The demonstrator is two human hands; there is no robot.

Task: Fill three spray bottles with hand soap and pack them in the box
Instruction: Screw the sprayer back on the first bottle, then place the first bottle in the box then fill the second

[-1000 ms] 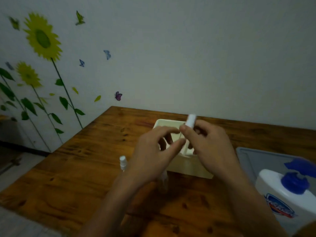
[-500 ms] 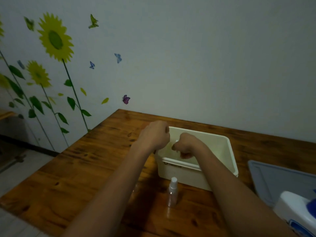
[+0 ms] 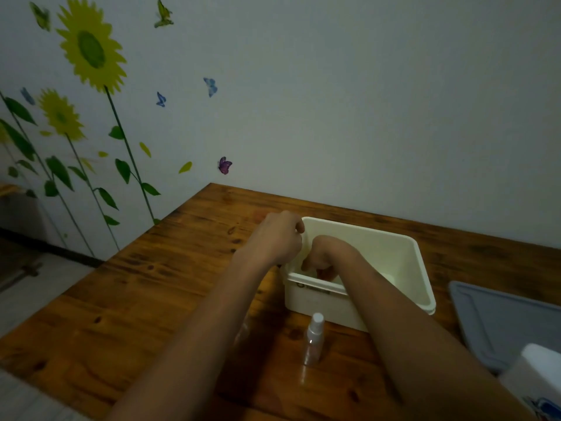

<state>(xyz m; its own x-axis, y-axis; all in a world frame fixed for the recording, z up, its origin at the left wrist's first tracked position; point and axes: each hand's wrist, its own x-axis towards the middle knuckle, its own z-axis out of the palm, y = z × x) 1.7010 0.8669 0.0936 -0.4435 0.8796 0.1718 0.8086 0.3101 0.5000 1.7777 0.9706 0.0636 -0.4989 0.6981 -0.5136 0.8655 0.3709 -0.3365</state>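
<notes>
A cream plastic box (image 3: pixel 420 270) stands open on the wooden table. My left hand (image 3: pixel 277 238) grips the box's far left rim, fingers curled over the edge. Inside the box at its left end, my right hand (image 3: pixel 323 258) reaches down with its fingers curled; the spray bottle it carried is hidden under the hand. A pale shape (image 3: pixel 388 278) lies on the box floor beside my right forearm. One clear spray bottle (image 3: pixel 314 340) with a white cap stands upright in front of the box. Another clear bottle (image 3: pixel 242 333) shows partly behind my left forearm.
A grey lid (image 3: pixel 498 320) lies flat to the right of the box. The white hand soap bottle (image 3: pixel 535 378) stands at the lower right corner. The wall runs along the table's far edge, and the table's left edge drops to the floor.
Both hands went forward from above the table to the box. The right hand lowered its spray bottle inside, while the left hand took hold of the rim.
</notes>
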